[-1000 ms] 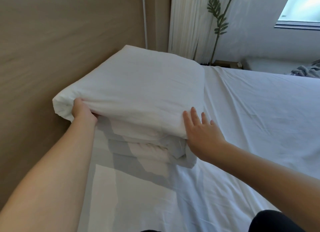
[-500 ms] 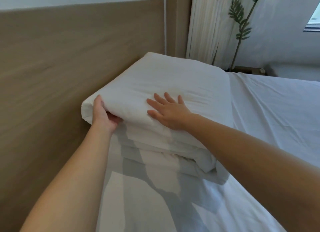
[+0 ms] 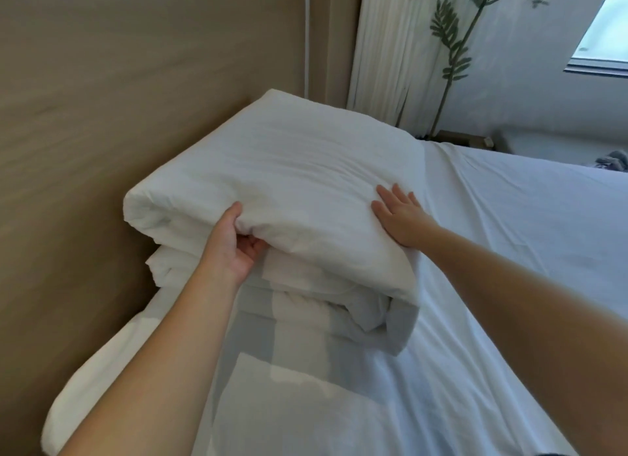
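Grips the near fold of the folded white duvet (image 3: 289,190), stacked right against the headboard (image 3: 136,98), with the left hand (image 3: 231,241), fingers curled underneath, and lays the right hand (image 3: 401,221) flat on top, fingers straight. Probably soft, bulky, light and floppy, so best scooped from under the folds, never by one loose layer.

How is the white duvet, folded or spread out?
Folded: the duvet sits in stacked layers. The left hand grips the top layer; the right hand rests flat on it.

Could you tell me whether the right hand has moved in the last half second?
Yes. The right hand slid away from the headboard, from the middle of the pillow to its outer edge.
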The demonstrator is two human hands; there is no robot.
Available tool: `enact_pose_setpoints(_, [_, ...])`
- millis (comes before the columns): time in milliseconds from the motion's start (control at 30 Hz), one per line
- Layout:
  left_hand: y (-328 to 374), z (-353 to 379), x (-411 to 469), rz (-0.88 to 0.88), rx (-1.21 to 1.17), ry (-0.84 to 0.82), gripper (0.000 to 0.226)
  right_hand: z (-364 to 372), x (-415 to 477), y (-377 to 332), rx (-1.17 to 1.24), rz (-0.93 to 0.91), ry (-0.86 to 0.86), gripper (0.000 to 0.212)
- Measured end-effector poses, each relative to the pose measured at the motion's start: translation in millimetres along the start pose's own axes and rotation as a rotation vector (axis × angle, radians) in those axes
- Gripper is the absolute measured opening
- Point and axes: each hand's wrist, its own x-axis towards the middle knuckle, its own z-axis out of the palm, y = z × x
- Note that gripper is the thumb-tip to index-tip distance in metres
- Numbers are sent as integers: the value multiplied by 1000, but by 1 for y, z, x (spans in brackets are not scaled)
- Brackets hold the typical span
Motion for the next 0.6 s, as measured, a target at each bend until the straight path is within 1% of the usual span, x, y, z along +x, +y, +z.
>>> enact_pose_setpoints(67, [-7,-4,-3,0,31,17,22,5,-7,12,68,-17,5,62])
enact_pose_setpoints(133, [-13,-9,-12,15,128,59,24,8,-16,15,109,-38,23,62])
enact_pose_setpoints(233, [-18,-13,-37,21,426,165,33,5,-38,9,78,-24,0,62])
enact_pose_setpoints(267, [-16,-14,-48,15,564,197,37,1,-47,3,27,-35,-19,63])
enact_pose_setpoints(333, [-6,-18,-73,37,947,234,43,-9,-63,-13,-99,-122,-52,66])
enact_pose_setpoints(433, [11,-31,-126,103,1596,280,53,-20,-91,-49,-312,-355,-120,65])
enact_pose_setpoints(467, [16,-36,-148,85,1768,297,55,-21,-104,-62,-384,-430,-155,64])
enact_pose_setpoints(533, [23,-43,-201,-52,2011,318,62,-21,-136,-86,-508,-564,-222,63])
enact_pose_setpoints(600, [24,-49,-261,-160,2119,347,63,-21,-176,-107,-596,-672,-317,62])
